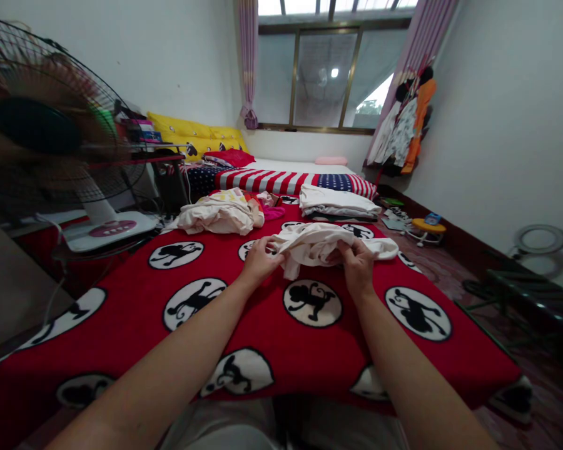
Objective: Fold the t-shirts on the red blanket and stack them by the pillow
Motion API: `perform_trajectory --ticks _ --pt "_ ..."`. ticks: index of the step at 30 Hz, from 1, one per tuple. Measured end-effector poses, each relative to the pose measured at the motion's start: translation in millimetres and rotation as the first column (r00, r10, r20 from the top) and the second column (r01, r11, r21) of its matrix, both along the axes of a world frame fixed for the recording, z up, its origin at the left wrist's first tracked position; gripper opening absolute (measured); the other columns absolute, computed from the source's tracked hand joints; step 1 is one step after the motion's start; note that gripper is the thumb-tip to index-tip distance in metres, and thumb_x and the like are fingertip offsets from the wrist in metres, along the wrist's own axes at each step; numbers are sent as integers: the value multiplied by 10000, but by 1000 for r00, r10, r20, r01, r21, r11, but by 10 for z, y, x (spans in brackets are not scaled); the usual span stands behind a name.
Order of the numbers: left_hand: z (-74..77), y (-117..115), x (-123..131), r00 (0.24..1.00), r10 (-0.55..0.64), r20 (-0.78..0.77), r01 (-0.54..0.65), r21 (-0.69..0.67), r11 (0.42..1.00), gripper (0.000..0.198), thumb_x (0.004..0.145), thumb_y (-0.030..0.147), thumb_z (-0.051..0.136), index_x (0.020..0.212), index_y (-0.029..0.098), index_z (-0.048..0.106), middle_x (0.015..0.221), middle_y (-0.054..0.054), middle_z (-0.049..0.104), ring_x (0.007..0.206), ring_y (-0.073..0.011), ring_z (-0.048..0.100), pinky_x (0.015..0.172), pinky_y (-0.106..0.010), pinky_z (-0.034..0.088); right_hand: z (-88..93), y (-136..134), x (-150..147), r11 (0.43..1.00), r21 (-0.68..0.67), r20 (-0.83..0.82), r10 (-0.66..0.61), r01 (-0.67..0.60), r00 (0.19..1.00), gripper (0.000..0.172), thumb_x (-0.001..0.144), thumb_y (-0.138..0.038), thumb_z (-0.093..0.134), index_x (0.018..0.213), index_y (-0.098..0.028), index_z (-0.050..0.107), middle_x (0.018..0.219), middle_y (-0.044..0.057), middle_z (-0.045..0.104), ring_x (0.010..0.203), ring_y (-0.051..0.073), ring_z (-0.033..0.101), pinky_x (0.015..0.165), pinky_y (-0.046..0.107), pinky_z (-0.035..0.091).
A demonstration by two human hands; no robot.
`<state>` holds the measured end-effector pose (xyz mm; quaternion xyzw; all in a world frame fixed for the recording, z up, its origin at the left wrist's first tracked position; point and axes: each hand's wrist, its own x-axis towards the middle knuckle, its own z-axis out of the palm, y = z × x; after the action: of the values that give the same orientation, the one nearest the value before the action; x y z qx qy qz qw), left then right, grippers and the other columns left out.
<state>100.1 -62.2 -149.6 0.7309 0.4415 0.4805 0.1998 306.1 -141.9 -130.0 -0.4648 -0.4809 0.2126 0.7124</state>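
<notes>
A crumpled white garment (316,240) is bunched between my two hands, over the red blanket with monkey prints. My left hand (261,261) pinches its left edge, fingers closed on the cloth. On the other side my right hand (358,262) grips it, and a loose end hangs out to the right of that hand. The garment's exact kind is hidden in the folds. Just beyond it, to the right, lies a stack of folded clothes (335,201), white on top and darker below. To the left sits a loose heap of clothes (220,211), mostly cream.
The red blanket (263,312) covers the surface before me. At the left a large fan (37,125) stands on a stool. Behind is a bed with a striped cover (267,181). To the right are a yellow stool (428,226) and a dark bench (535,300).
</notes>
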Motion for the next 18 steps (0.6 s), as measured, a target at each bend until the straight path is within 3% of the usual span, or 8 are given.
perform_trajectory --ticks 2,3,5,7,9,12,15,18 --pt "29 -30 -25 998 42 40 -43 27 999 270 704 402 718 797 158 650 689 -13 618 627 -139 564 600 -237 430 -4 7 -19 1000 23 5 12 -12 1000 265 785 -441 645 873 -191 628 566 -19 626 486 182 610 469 308 517" --pt "50 -63 -32 997 35 62 -38 57 998 299 743 442 679 670 159 615 600 9 571 570 -120 524 566 -224 397 -6 11 -28 1000 29 16 11 -11 1000 264 784 -441 652 865 -191 631 570 -17 627 491 183 614 474 311 525" --pt "92 -149 -30 996 -62 68 55 106 993 454 816 493 587 512 159 539 497 22 501 507 -98 470 529 -218 352 -11 18 -36 999 40 22 5 -6 1000 264 785 -443 658 866 -193 632 582 -14 633 489 181 614 481 318 535" --pt "113 -231 -8 975 -224 -2 223 71 972 504 854 507 533 494 155 568 468 15 515 482 -97 475 513 -219 344 -15 20 -33 999 51 3 10 -11 1000 270 789 -448 657 892 -200 627 603 -13 645 485 178 609 488 327 544" --pt "107 -281 24 924 -369 -99 365 -54 929 487 862 517 522 560 155 645 478 0 571 471 -111 516 503 -221 366 -18 12 -33 998 53 0 28 -28 1000 272 794 -453 655 909 -209 625 620 -13 651 489 177 609 498 333 550" --pt "73 -287 68 896 -435 -92 421 -139 896 394 844 518 559 852 159 719 680 -39 702 545 -150 613 533 -234 439 -19 -10 -60 996 35 46 86 -88 995 262 802 -456 649 909 -217 636 644 -5 663 516 181 622 511 329 552" --pt "42 -246 96 898 -435 58 439 -93 894 570 792 453 658 1277 176 542 1052 -98 713 754 -203 690 651 -274 516 -11 -32 -116 979 3 95 205 -206 974 266 803 -463 649 907 -219 644 666 0 679 548 185 640 531 328 558" --pt "16 -202 123 865 -461 198 488 -121 864 786 745 376 719 1413 170 359 1122 -131 691 883 -242 698 750 -324 545 9 -52 -170 952 -32 144 307 -306 941 289 793 -469 658 916 -208 652 668 5 687 578 191 659 554 326 566"
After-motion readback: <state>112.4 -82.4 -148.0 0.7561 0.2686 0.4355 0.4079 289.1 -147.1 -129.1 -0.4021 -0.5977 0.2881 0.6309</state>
